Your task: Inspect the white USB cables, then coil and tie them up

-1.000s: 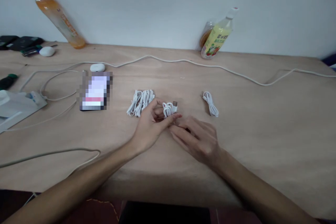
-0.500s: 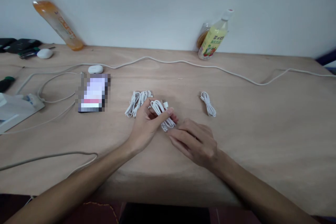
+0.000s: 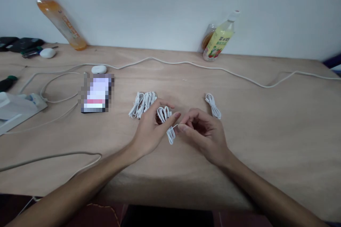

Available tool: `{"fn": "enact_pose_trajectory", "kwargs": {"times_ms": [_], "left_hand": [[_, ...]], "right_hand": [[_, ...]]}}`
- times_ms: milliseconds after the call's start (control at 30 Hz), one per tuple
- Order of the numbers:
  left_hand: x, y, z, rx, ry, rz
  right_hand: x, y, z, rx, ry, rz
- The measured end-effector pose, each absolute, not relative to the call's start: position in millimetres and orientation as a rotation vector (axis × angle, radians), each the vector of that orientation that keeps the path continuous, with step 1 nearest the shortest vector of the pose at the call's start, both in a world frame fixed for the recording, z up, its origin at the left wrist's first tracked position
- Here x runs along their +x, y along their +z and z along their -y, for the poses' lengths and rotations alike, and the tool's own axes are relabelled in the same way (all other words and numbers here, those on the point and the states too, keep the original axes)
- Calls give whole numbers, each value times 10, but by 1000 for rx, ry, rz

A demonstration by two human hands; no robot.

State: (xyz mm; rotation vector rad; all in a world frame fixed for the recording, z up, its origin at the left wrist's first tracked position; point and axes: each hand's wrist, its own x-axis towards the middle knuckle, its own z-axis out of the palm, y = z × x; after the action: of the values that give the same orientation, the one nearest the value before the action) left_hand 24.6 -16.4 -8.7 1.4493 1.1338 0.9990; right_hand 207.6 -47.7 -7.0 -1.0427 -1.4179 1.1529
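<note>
A coiled white cable [image 3: 171, 136] is held by my left hand [image 3: 150, 129], its thumb across the loops and its fingers behind. My right hand [image 3: 206, 133], just to the right, pinches the end of a thin white tie [image 3: 175, 126] that runs from the middle of the coil. Behind my left hand, bundled white cables [image 3: 138, 105] lie side by side on the table. Another white cable bundle [image 3: 212, 105] rests alone beyond my right hand.
On the wooden table [image 3: 266, 131] a phone [image 3: 96, 94] and a white case [image 3: 98, 69] lie left. An orange bottle [image 3: 62, 23] and a yellow bottle [image 3: 220, 40] stand by the wall. A long white cable [image 3: 186, 62] crosses the back; a power strip [image 3: 39, 103] sits far left.
The held coil has turned more upright and its lower end hangs lower. My right hand has moved slightly right and up, and the pinched tie now shows between the hands.
</note>
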Motion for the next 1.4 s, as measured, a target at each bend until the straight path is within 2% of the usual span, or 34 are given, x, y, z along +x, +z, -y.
{"fn": "enact_pose_trajectory", "kwargs": {"times_ms": [200,400,667,833,933,1067,1233,1400], "left_hand": [[235,-57,132,1446,951,-1137],[223,-114,117,1547,1003,-1185],[251,-85,146,1149,982,-963],[266,17,203,1071,999,-834],[246,66,245,1262,1099,-924],[223,83,265,1675,1238,-977],[236,1,266,1714,1173,-986],[237,-18,285,1783,1278,-1046]], "right_hand": [[2103,-57,434,-927,1336,1442],[2157,7,474,-856,1306,1777],[2175,61,485,-752,1560,1715],[2235,59,354,-950,1410,1331],[2237,22,288,-1010,1380,1173],[2230,12,257,-1010,1361,1196],[2228,18,278,-1027,1300,1328],[2194,-28,313,-1070,1165,1332]]}}
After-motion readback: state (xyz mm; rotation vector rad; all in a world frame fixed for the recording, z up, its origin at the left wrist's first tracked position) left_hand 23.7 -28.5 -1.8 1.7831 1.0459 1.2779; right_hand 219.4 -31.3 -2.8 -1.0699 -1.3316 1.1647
